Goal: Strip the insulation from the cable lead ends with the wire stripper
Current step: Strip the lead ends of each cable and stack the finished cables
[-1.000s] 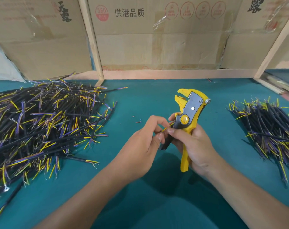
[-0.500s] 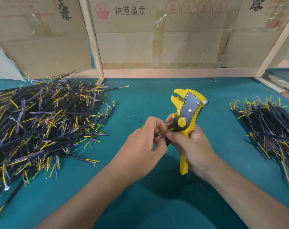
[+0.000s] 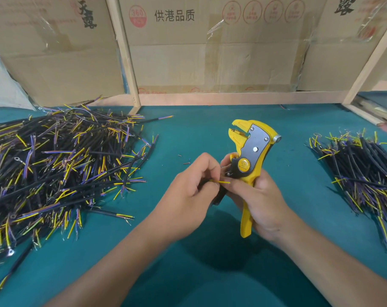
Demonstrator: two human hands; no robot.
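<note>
My right hand [image 3: 262, 202] grips a yellow and grey wire stripper [image 3: 251, 151] by its handles, jaws pointing up and left. My left hand [image 3: 192, 189] pinches a black cable with a thin yellow lead [image 3: 221, 181] sticking out to the right, level with the stripper's lower body. My right thumb and fingertip touch that yellow lead. The black cable's body shows just below the hands [image 3: 220, 196] and is mostly hidden by them.
A big heap of black cables with yellow and purple leads [image 3: 55, 169] covers the left of the teal table [image 3: 210, 273]. A smaller heap [image 3: 360, 173] lies at the right. Small insulation scraps [image 3: 185, 161] lie near the hands. Cardboard boxes and wooden posts [image 3: 126, 54] wall the back.
The stripper and both hands shifted slightly left and down. The yellow lead is now pulled out level between my fingertips, more exposed than before.
</note>
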